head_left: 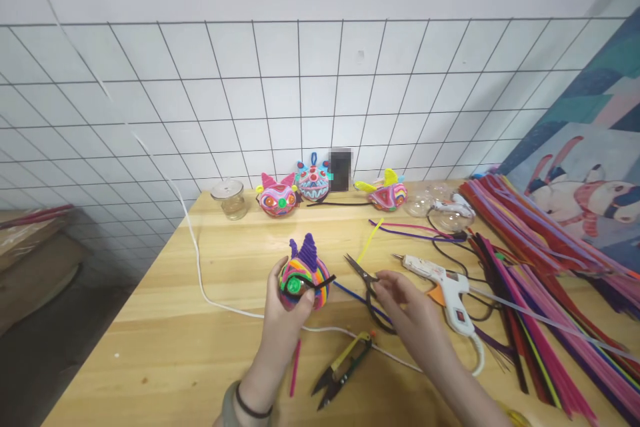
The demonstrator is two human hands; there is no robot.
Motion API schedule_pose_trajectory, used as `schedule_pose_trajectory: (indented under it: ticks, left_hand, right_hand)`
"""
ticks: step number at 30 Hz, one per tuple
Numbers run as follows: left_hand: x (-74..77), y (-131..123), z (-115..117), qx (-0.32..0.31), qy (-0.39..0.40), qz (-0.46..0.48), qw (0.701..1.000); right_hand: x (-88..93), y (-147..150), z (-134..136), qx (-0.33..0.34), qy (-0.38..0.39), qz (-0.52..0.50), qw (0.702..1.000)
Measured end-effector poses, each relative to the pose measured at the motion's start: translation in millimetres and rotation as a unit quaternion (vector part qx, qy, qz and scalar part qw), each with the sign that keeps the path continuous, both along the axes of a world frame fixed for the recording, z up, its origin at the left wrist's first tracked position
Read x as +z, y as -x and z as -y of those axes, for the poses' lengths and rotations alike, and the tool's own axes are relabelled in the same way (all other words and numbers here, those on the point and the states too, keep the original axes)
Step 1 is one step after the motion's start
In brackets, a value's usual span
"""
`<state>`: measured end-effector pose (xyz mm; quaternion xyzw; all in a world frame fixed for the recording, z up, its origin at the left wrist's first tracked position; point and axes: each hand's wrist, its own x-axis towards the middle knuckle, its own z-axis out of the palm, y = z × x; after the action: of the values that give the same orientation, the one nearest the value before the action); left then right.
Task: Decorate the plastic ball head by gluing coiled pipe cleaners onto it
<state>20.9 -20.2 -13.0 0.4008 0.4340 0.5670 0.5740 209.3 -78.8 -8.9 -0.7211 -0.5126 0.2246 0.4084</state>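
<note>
My left hand (286,310) holds a round, rainbow-striped pipe-cleaner ball (321,273) with purple ears on top and a green spiral on its face. A black pipe cleaner (326,282) sticks out from the ball to the right. My right hand (400,297) is at the black-handled scissors (361,271), its fingertips bent in at the handle, and the blades point up and left. Below, yellow-and-green thread snips (343,370) lie on the table beside a short pink pipe cleaner (295,368).
A white glue gun (453,293) lies right of my right hand. Colourful pipe-cleaner bundles (545,320) cover the right side of the table (165,347). Finished figures (279,195), a glass jar (231,200) and clear plastic balls (451,213) stand along the wall. A white cord (198,267) crosses the table.
</note>
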Motion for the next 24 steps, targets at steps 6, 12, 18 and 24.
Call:
schedule_pose_trajectory:
  ticks: [6,12,18,24]
  left_hand:
    - [-5.2,3,-6,-0.006,0.044,0.058,0.997]
    - [-12.2,3,-10,-0.005,0.086,0.097,0.992]
    - [-7.7,4,-8,-0.014,0.101,0.105,0.989]
    - [3.4,2,-8,-0.012,0.128,0.114,0.985]
  right_hand:
    - [-29.1,-30,2,0.055,0.086,0.383,0.918]
    - [-30.7,-29,-2,0.052,0.112,0.384,0.915]
    - [-34.8,-54,-5,0.051,0.099,0.283,0.953]
    - [-27.8,-42,8,0.117,-0.012,0.133,0.984]
